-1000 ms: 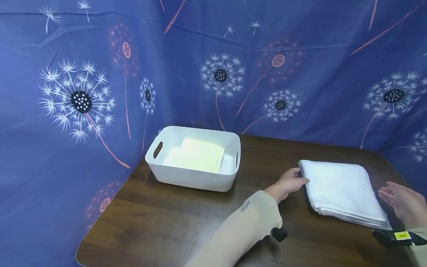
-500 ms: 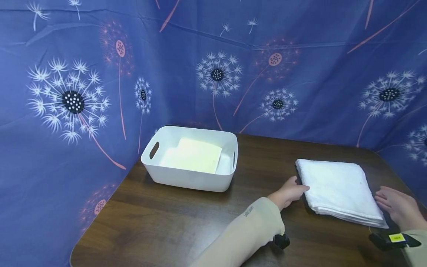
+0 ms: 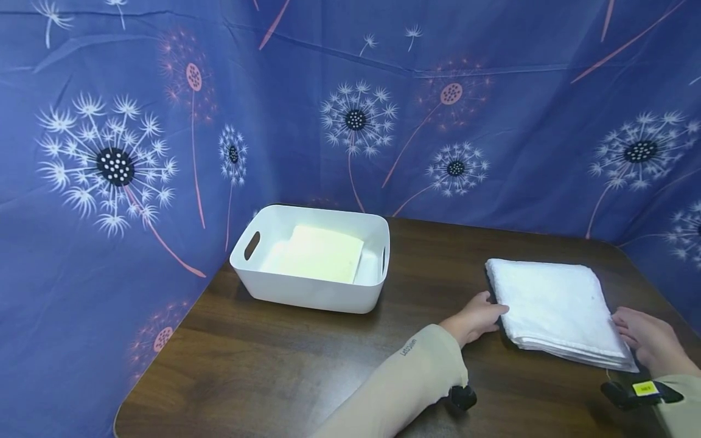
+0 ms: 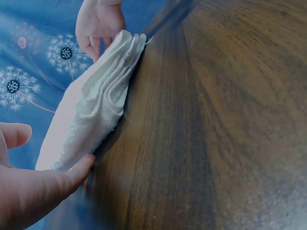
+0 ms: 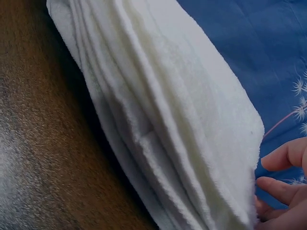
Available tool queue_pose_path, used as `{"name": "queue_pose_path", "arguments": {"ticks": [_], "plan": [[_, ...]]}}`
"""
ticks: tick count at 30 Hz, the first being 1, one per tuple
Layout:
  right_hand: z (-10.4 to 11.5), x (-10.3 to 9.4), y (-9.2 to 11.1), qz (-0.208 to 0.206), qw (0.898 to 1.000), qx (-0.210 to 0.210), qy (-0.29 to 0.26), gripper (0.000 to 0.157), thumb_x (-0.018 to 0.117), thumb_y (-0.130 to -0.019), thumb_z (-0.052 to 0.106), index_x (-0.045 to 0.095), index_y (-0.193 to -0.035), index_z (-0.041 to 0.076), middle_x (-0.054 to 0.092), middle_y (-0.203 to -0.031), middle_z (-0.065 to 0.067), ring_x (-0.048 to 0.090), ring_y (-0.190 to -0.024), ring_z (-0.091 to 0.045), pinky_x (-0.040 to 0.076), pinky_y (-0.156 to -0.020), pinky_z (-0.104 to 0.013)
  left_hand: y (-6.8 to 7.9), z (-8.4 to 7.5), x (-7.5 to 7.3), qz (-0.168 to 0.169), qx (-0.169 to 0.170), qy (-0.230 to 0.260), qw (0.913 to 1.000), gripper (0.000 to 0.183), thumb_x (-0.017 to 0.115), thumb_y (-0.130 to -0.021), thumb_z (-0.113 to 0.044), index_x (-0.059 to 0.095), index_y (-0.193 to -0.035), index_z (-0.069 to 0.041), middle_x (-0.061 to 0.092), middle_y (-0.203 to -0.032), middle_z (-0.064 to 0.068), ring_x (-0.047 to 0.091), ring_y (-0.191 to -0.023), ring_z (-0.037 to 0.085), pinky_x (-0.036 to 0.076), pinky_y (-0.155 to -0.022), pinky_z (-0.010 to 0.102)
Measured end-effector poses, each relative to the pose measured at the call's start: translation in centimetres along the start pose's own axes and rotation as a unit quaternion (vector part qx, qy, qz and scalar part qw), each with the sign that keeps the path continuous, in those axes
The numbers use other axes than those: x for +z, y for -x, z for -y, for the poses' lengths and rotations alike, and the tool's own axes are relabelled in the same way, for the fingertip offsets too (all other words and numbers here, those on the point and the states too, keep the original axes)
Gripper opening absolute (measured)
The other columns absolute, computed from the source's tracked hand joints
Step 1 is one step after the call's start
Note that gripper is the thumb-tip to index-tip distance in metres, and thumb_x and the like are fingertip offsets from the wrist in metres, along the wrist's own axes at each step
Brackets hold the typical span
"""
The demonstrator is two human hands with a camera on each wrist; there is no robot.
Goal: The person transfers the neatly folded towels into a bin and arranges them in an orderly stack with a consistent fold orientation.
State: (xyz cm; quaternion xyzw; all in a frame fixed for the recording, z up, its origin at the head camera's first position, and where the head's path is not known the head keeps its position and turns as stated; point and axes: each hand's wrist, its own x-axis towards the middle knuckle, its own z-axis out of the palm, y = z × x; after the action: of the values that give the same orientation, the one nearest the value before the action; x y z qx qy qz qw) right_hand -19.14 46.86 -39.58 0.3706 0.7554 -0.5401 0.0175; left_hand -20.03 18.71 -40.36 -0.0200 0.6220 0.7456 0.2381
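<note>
A folded white towel (image 3: 553, 304) lies on the table in the head view, its several stacked layers showing along the front edge. My left hand (image 3: 475, 317) is at the towel's left edge, thumb and fingers spread apart. In the left wrist view one fingertip (image 4: 85, 165) reaches the towel's lower edge. My right hand (image 3: 648, 340) is at the opposite edge, fingers slightly bent. The right wrist view has its fingertips (image 5: 268, 184) against or just beside the towel's side; part of them is hidden behind the cloth.
A white plastic bin (image 3: 312, 295) with handle holes stands at the left back of the brown wooden table (image 3: 263, 365). Inside it lies a flat pale yellow item (image 3: 325, 252). A blue curtain (image 3: 296, 109) with dandelion prints hangs behind and at the sides.
My right hand has moved in to the towel's right edge. My left hand has slid slightly forward along the left edge, toward me. The towel stays in place; the head view has shifted slightly.
</note>
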Motion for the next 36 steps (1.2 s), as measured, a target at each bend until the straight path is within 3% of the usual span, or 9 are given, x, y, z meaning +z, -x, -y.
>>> {"name": "queue_pose_path", "arguments": {"ticks": [7,16,22,30,36], "plan": [[-0.1,-0.1,0.0,0.011,1.000,0.003,0.008,0.071,0.045,-0.088,0.008,0.004,-0.145,-0.005,0.002,-0.150,-0.022,0.011,-0.135,-0.038,0.016,-0.107,-0.049,0.2,0.1,0.3,0.015,-0.003,0.023,0.9996,0.051,0.054,-0.090,0.001,0.034,-0.136,0.007,0.039,-0.132,0.027,0.048,-0.116,0.038,0.042,-0.092,0.049],[-1.9,-1.0,-4.0,0.050,0.995,-0.010,0.090,0.070,0.046,-0.092,0.017,0.006,-0.143,-0.011,0.003,-0.147,-0.031,0.013,-0.133,-0.046,0.022,-0.103,-0.056,0.5,0.0,0.4,0.033,-0.009,0.008,0.9994,0.048,0.054,-0.091,-0.001,0.036,-0.136,0.005,0.044,-0.129,0.020,0.051,-0.111,0.033,0.043,-0.092,0.046],[-1.2,-0.6,-2.6,0.090,0.990,-0.005,0.111,0.074,0.042,-0.095,0.028,-0.001,-0.140,-0.012,-0.008,-0.144,-0.034,0.001,-0.131,-0.051,0.010,-0.104,-0.061,0.3,0.0,0.3,0.028,-0.010,0.016,0.9994,0.045,0.053,-0.091,-0.001,0.039,-0.134,0.002,0.047,-0.123,0.020,0.053,-0.108,0.032,0.044,-0.090,0.048],[-0.6,-0.3,-1.0,0.111,0.983,0.012,0.143,0.084,0.038,-0.094,0.042,-0.010,-0.138,-0.010,-0.016,-0.140,-0.036,-0.008,-0.130,-0.052,0.004,-0.100,-0.066,0.4,-0.1,0.3,0.006,-0.004,0.056,0.9984,0.036,0.053,-0.090,-0.001,0.044,-0.125,0.002,0.051,-0.112,0.020,0.055,-0.103,0.037,0.044,-0.087,0.052],[-0.5,-0.1,-0.7,0.111,0.982,0.024,0.151,0.091,0.037,-0.093,0.049,-0.015,-0.136,-0.012,-0.016,-0.140,-0.037,-0.006,-0.129,-0.053,0.005,-0.102,-0.064,0.3,0.1,0.3,-0.023,-0.015,0.066,0.9975,0.037,0.055,-0.091,-0.006,0.043,-0.124,0.003,0.053,-0.103,0.018,0.057,-0.096,0.035,0.046,-0.084,0.052]]}}
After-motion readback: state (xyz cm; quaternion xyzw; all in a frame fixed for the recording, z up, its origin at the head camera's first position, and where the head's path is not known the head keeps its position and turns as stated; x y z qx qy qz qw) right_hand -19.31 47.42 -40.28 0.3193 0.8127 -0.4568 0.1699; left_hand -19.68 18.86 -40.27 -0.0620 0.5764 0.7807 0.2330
